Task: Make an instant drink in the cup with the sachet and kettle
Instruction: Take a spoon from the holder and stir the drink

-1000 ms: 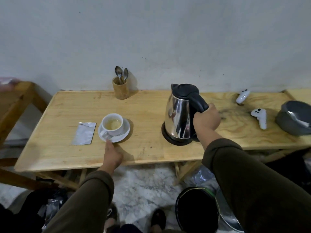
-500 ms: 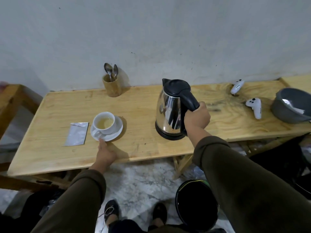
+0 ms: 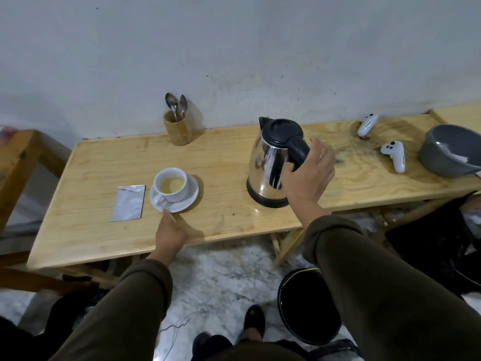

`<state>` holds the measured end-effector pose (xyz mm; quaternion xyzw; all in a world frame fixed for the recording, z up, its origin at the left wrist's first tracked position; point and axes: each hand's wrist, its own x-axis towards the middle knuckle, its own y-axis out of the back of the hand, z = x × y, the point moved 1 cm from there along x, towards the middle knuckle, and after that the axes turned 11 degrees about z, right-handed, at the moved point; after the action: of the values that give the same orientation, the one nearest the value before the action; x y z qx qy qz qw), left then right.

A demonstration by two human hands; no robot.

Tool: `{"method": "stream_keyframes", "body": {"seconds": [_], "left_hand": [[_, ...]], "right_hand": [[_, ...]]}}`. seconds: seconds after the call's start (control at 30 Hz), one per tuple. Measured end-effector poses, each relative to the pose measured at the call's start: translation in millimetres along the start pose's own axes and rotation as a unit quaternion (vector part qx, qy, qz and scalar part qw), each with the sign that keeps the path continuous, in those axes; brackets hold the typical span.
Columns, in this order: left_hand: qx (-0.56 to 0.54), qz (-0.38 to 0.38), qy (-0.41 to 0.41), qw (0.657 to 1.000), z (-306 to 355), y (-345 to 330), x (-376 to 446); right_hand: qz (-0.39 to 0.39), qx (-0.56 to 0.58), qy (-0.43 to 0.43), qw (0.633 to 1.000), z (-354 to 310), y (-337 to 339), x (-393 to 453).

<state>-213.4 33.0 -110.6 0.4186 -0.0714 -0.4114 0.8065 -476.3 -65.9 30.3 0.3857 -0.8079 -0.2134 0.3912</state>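
A white cup holding pale yellowish liquid stands on a white saucer on the wooden table. A silver sachet lies flat to the saucer's left. My left hand rests on the table with its fingertips touching the saucer's near rim. The steel kettle with black lid and handle stands upright on the table at the right. My right hand is beside the handle with fingers spread, loosened from it.
A wooden holder with two spoons stands by the wall. Two white controllers and a grey bowl lie at the table's right end. A black bucket sits on the floor below. Another wooden table is at left.
My right hand has let go of the kettle handle and spread its fingers. The kettle stays upright on the table. My left hand stays at the saucer's rim.
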Motion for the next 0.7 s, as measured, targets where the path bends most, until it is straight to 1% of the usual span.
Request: {"method": "stream_keyframes", "body": {"seconds": [0.07,0.1,0.17,0.23,0.3,0.4,0.47,0.57,0.7], "left_hand": [[0.001,0.009,-0.002,1.0,-2,5,-3],[0.0,0.005,0.005,1.0,-4,8,-4],[-0.008,-0.018,0.032,0.999,-10,14,-3],[-0.016,-0.04,0.06,0.997,-15,22,0],[-0.026,-0.06,0.082,0.994,-18,31,3],[-0.043,-0.075,0.086,0.993,-19,45,11],[-0.069,-0.075,0.09,0.991,-18,54,15],[-0.137,-0.076,0.103,0.982,-21,61,26],[-0.242,-0.111,0.156,0.951,-23,61,44]], "right_hand": [[0.024,-0.029,0.101,0.994,-11,-2,-11],[0.021,-0.042,0.148,0.988,-17,-3,-17],[-0.042,-0.047,0.199,0.978,-29,-9,-31],[-0.126,-0.033,0.198,0.972,-41,-18,-44],[-0.193,-0.021,0.176,0.965,-54,-29,-57],[-0.282,-0.019,0.157,0.946,-74,-50,-71],[-0.322,-0.023,0.161,0.933,-86,-65,-76],[-0.359,-0.016,0.164,0.919,-103,-91,-76],[-0.39,-0.016,0.166,0.906,-131,-130,-62]]}}
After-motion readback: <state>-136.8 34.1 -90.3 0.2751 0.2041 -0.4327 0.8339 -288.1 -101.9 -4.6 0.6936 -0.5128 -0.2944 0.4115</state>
